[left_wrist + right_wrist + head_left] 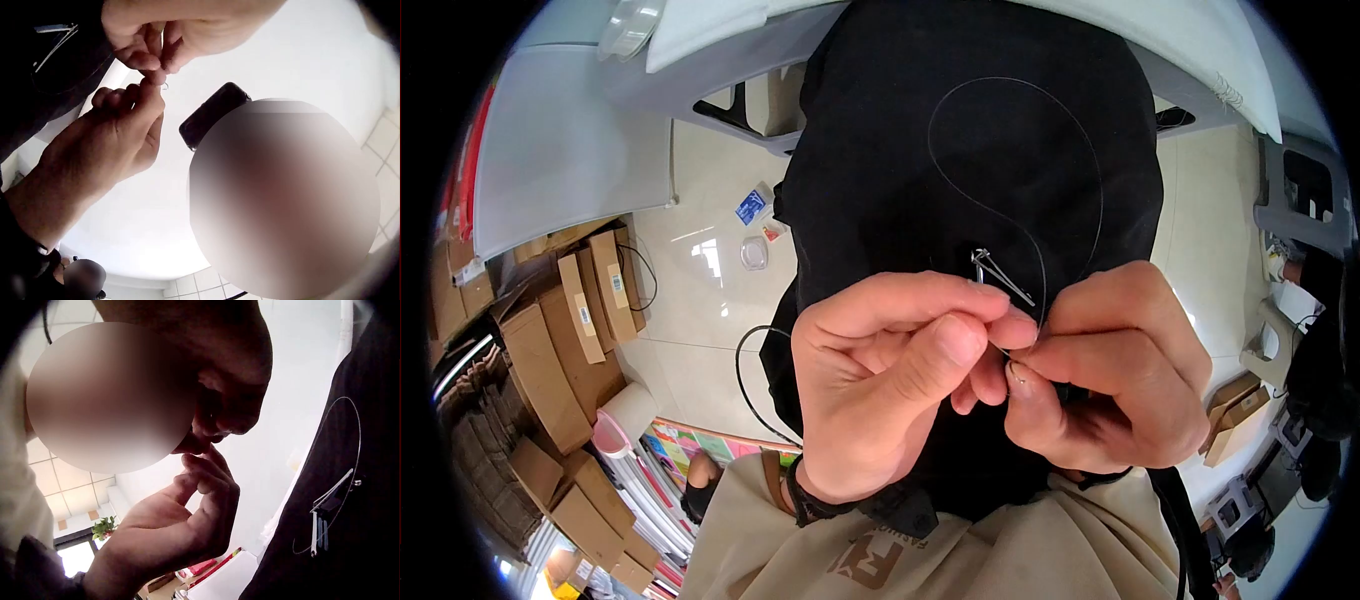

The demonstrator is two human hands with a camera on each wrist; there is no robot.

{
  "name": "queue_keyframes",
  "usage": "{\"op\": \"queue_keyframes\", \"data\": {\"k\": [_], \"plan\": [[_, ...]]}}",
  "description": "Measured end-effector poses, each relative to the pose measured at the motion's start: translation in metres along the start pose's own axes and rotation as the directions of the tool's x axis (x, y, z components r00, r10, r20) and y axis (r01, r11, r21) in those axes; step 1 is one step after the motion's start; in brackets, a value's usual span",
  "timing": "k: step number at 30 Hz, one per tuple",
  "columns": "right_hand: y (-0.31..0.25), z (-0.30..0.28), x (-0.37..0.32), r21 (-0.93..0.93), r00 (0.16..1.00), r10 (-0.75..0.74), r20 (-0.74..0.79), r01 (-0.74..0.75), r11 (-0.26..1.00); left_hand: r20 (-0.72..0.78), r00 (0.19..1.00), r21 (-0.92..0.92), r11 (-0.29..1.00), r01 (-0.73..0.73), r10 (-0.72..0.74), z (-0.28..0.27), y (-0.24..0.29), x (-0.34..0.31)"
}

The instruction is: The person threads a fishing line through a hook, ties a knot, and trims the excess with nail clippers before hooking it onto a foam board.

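Note:
My right hand (1110,370) pinches a tiny metal fish hook (1019,377) between thumb and forefinger, its bend showing by the thumb tip. Beside it, my left hand (895,375) has its thumb and fingertips brought together on a thin clear fishing line (999,78). The fingertips of both hands meet here and hide part of the line. From them the line runs out in a wide loop over the black cloth (870,150). Just beyond the left fingers lies a silver nail clipper (1006,279), its lever swung out; it also shows in the right wrist view.
Black cloth covers the lap and the surface ahead. On the tiled floor to the left lie a blue packet (751,207) and a small clear container (754,253). Cardboard boxes (550,365) are stacked at the far left. A grey stool (1305,190) stands at the right.

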State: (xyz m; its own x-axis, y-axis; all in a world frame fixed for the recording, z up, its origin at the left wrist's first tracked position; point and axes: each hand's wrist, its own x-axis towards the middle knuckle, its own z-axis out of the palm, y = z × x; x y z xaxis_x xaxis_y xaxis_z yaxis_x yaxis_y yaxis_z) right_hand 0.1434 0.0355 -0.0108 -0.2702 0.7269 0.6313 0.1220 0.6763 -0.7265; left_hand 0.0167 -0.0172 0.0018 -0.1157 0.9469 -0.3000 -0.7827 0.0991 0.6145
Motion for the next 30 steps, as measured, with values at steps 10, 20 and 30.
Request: {"op": "queue_keyframes", "data": {"k": [10,20,30], "plan": [[-0.001,0.001,-0.001,-0.019,1.000,-0.009,-0.022,0.009,1.000,0.014,0.991,-0.089,0.987,0.133,-0.132,-0.004,0.001,0.002],[0.000,0.010,-0.005,-0.085,0.995,-0.072,-0.072,0.065,0.994,0.006,0.933,-0.139,0.923,0.358,-0.361,-0.012,0.013,0.008],[0.001,0.010,-0.005,-0.078,0.997,-0.067,-0.049,0.063,0.995,-0.008,0.894,-0.106,0.890,0.444,-0.447,-0.017,0.016,0.010]]}}
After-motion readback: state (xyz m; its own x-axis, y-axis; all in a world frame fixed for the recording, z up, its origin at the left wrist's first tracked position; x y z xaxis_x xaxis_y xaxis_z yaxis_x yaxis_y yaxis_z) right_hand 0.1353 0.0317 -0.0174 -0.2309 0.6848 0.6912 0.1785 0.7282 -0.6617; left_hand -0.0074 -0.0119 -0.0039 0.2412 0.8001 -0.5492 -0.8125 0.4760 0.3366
